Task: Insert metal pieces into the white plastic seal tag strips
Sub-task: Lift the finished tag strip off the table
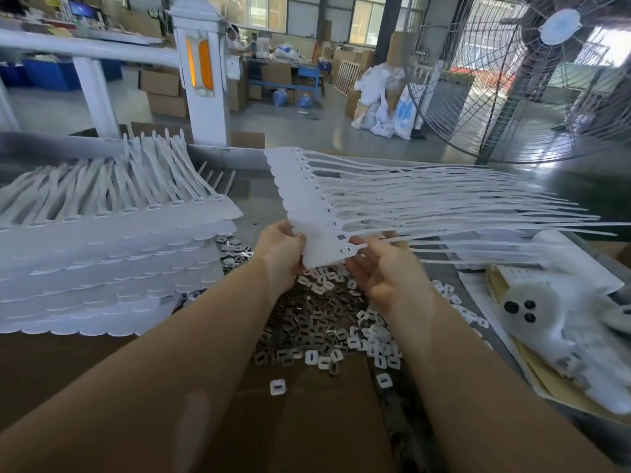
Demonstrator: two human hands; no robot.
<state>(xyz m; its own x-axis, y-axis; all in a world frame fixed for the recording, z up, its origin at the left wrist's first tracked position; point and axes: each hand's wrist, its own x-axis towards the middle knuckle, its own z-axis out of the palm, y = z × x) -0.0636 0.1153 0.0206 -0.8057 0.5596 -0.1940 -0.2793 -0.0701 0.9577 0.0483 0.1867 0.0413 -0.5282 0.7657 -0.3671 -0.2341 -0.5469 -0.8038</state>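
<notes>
- The seal tag sheet (341, 199) was held above the pile of metal pieces (324, 322), its flat tag edge leftward and its thin tails running right, toward the fan (532, 76).
- The left hand (280, 254) gripped the sheet's near-left corner; the right hand (382, 268) pinched its near edge.
- One stack of sheets (102, 254) lay left of the pile, touching it.
- Bare cardboard tabletop (324, 421) stretched nearer than the pile.

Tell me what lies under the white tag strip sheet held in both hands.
Under the raised white plastic seal tag sheet lies a loose pile of small square metal pieces on brown cardboard. The left hand, right hand and sheet hide the pile's far part.
</notes>
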